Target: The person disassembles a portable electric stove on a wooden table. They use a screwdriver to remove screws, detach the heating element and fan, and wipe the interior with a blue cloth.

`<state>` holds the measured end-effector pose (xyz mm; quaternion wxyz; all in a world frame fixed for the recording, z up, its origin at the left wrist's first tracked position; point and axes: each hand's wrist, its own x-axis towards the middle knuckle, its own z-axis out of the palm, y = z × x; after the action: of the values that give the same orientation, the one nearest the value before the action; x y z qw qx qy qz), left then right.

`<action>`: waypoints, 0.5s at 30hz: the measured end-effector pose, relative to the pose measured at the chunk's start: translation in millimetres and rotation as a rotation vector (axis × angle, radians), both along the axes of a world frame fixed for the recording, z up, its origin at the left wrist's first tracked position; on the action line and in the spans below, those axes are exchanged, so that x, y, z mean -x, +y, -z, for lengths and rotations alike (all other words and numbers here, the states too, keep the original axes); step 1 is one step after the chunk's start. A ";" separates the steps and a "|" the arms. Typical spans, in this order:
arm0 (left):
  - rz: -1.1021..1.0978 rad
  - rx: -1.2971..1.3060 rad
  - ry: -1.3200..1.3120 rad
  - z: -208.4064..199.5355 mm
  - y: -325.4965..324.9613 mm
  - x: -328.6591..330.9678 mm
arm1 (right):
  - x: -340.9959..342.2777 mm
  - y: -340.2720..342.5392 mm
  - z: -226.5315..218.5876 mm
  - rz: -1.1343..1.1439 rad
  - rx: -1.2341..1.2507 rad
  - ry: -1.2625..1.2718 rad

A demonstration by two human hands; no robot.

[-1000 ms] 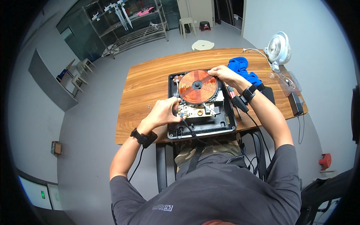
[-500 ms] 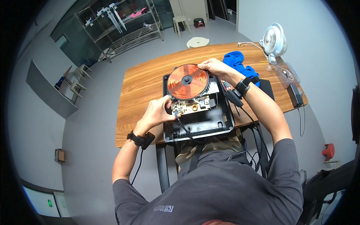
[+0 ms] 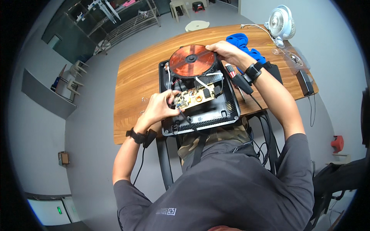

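An induction cooker's black lower housing (image 3: 210, 116) lies on the table close to my body. Over its far half is a round copper coil (image 3: 181, 64), tilted, with my right hand (image 3: 228, 53) closed on its right edge. My left hand (image 3: 158, 107) pinches the left end of a circuit board (image 3: 191, 101) between thumb and fingers. The board is tipped above the housing floor. White leads (image 3: 201, 82) run between coil and board. A black cord leaves the board near my left fingers and crosses the housing's front edge.
A screwdriver (image 3: 231, 71) lies right of the housing, partly under my wrist strap. Small screws (image 3: 144, 99) lie at the left. Farther right are a blue cloth (image 3: 239, 41), a white fan (image 3: 280, 24), a clear plastic tray (image 3: 296, 57) and a black power adapter (image 3: 304, 82).
The coil and circuit board have been lifted away from the housing, with a wider gap between them and the white leads now exposed. The whole view has shifted slightly.
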<state>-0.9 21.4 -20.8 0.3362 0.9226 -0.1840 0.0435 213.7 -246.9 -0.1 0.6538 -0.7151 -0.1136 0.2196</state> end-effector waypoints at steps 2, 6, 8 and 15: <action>-0.005 -0.004 -0.017 3.2 -6.9 -8.1 | -1.6 -9.8 4.2 0.061 0.019 -0.014; -0.029 0.000 -0.011 3.0 -15.1 -15.6 | -15.4 -17.0 11.0 0.090 0.064 -0.002; -0.043 0.024 -0.002 2.9 -17.6 -13.9 | -19.1 -17.2 16.1 0.072 0.068 -0.006; -0.080 -0.050 0.034 5.6 -18.3 -19.0 | -31.2 -20.4 29.8 0.069 0.040 0.012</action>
<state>18.1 3.1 -26.4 0.3142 0.9379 -0.1423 0.0368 244.9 -267.3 -29.9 0.6473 -0.7302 -0.0805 0.2036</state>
